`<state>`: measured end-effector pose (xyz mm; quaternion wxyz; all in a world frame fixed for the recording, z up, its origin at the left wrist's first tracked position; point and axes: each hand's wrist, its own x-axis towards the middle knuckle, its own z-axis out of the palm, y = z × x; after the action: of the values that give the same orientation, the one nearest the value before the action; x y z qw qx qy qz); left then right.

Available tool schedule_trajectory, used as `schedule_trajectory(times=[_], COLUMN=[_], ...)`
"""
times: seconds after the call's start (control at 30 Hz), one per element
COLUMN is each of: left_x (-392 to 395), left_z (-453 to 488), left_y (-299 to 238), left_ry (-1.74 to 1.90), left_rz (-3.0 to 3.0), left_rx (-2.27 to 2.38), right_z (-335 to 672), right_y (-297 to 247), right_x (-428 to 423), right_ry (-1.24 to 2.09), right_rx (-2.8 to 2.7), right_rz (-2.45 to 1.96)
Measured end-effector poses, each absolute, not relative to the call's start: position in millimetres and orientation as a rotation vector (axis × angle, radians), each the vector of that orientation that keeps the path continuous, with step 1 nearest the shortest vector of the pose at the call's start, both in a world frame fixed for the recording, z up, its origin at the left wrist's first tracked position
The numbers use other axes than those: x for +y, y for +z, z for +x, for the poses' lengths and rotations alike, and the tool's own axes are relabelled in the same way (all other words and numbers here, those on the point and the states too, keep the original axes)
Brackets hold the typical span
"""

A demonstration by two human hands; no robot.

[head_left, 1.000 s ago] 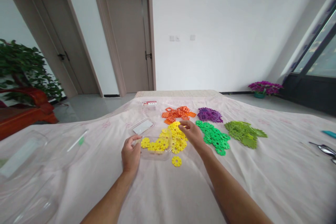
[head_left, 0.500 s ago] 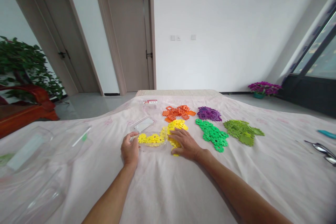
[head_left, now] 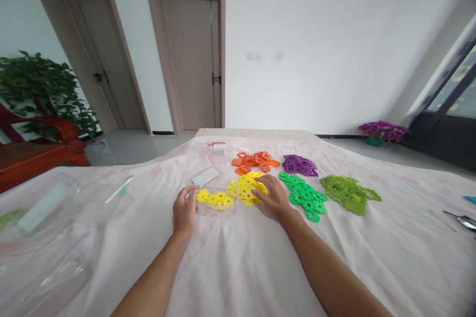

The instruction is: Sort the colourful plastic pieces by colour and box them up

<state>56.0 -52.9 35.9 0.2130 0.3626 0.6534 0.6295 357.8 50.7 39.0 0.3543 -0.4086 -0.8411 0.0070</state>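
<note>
My left hand (head_left: pixel 185 210) grips the near left edge of a small clear plastic box (head_left: pixel 217 206) that holds several yellow flower-shaped pieces. My right hand (head_left: pixel 274 194) lies on the right side of the yellow pile (head_left: pixel 248 189), fingers curled against the pieces beside the box. Further back lie an orange pile (head_left: pixel 256 161) and a purple pile (head_left: pixel 299 165). To the right of my right hand are a bright green pile (head_left: pixel 305 195) and a lime green pile (head_left: pixel 348 191).
A clear lid (head_left: pixel 205 177) lies behind the box, and a small red-and-white card (head_left: pixel 215 144) lies near the far edge. Clear plastic containers (head_left: pixel 40 237) stand at the left. Metal tools (head_left: pixel 462 219) lie at the right edge. The pale cloth (head_left: pixel 241 262) covers the table.
My right hand came down from above the yellow pile, swept the loose pieces near the front toward the box, and now rests at the pile's right side. The lone yellow piece in front is gone.
</note>
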Motion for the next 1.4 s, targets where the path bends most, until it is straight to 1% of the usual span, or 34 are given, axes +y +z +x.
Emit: schedule_trajectory(times=[0.2, 0.6, 0.77, 0.9, 1.0, 1.07, 1.17, 1.27, 1.4], left_x=[-49.5, -51.1, -48.7, -47.9, -48.1, -48.4, -48.3, -47.3, -46.0], left_z=[46.5, 46.7, 45.8, 47.8, 49.2, 49.9, 50.1, 49.1, 46.3], left_y=[38.8, 39.6, 36.7, 38.5, 41.4, 43.0, 43.1, 40.1, 36.1], left_ry=[1.767, 1.754, 1.698, 1.654, 1.649, 1.643, 1.653, 1.703, 1.771], left_rz=[0.981, 1.083, 1.154, 1.158, 1.16, 1.18, 1.196, 1.163, 1.143], left_rx=[1.829, 1.747, 1.73, 1.725, 1.687, 1.671, 1.686, 1.728, 1.754], right_z=[365.0, 346.8, 344.1, 326.1, 306.8, 298.3, 297.8, 308.5, 320.5], right_y=[44.2, 38.5, 33.0, 38.4, 47.7, 52.3, 51.4, 42.9, 39.3], right_x=[49.4, 45.4, 52.8, 45.9, 36.3, 32.9, 34.9, 39.1, 33.3], right_ry=[0.188, 0.406, 0.443, 0.664, 0.777, 0.758, 0.629, 0.452, 0.268], right_rx=[-2.313, -2.194, -1.844, -1.649, -1.657, -1.72, -1.721, -1.755, -2.003], right_rz=[-1.169, -1.267, -1.203, -1.068, -0.981, -0.935, -0.929, -1.041, -1.254])
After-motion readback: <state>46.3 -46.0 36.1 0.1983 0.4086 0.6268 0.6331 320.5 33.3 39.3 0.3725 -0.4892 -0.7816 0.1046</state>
